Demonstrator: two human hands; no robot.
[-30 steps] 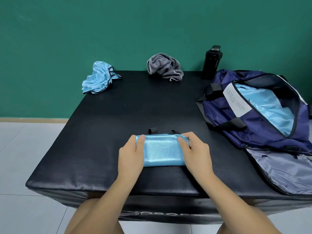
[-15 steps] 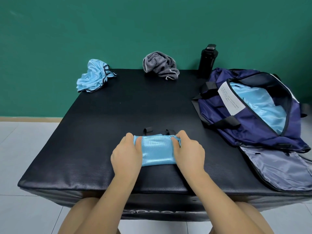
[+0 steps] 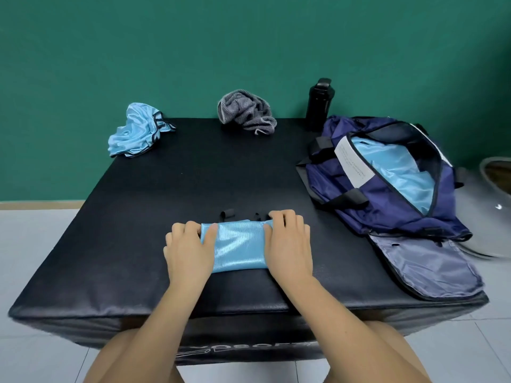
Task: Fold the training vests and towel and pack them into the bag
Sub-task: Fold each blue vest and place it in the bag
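Vest (image 3: 237, 246) is being squeezed narrower than a second ago, its ends being gripped by the curled left hand (image 3: 188, 251) and right hand (image 3: 289, 244); packing into the bag (image 3: 373, 211) is likely being readied.

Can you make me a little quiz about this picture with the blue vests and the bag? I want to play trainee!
1. True or false: the left hand and the right hand both hold the folded vest.
2. What lies on the table between the crumpled vest and the bottle? A) a grey towel B) a shoe C) a ball
3. Fill the gap: something light blue lies inside the open ____.
Key: 1 true; 2 A; 3 bag.
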